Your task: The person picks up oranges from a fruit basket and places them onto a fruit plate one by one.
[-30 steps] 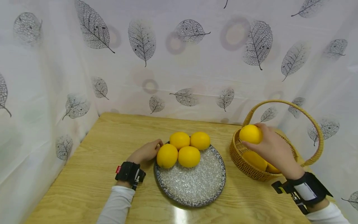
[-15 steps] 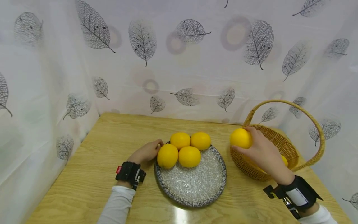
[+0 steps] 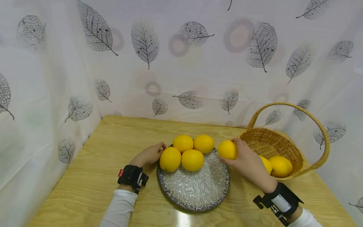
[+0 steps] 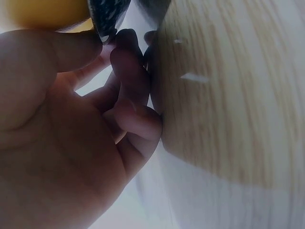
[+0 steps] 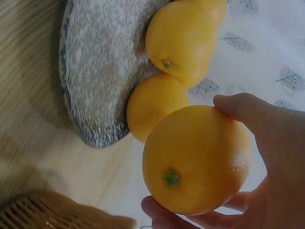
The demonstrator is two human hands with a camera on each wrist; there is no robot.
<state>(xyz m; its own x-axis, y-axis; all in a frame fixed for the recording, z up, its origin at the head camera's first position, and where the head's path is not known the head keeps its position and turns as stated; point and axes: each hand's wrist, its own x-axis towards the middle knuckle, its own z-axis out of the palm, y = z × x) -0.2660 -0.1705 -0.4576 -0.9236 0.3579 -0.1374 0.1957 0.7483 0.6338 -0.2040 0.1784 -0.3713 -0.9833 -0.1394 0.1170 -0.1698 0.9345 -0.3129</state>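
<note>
My right hand [image 3: 250,164] holds an orange [image 3: 227,149] over the right rim of a round speckled grey plate [image 3: 195,192]. Thumb and fingers grip the fruit from its sides in the right wrist view, and its green stem mark [image 5: 171,178] shows. Several oranges [image 3: 192,160] are grouped on the plate's far left part. At that side, my left hand [image 3: 148,154] holds the plate's edge. The left wrist view has the thumb against the dark rim [image 4: 108,19] and the other fingers curled beneath, near the table.
A wicker basket [image 3: 262,138] with a tall arched handle stands on the right of the wooden table [image 3: 93,170]. At least two oranges [image 3: 280,166] lie in it. A leaf-patterned curtain [image 3: 187,72] hangs behind and along the sides.
My right hand has carried the orange leftward from above the basket to the plate's right edge, uncovering oranges in the basket. My left hand stays at the plate's rim.
</note>
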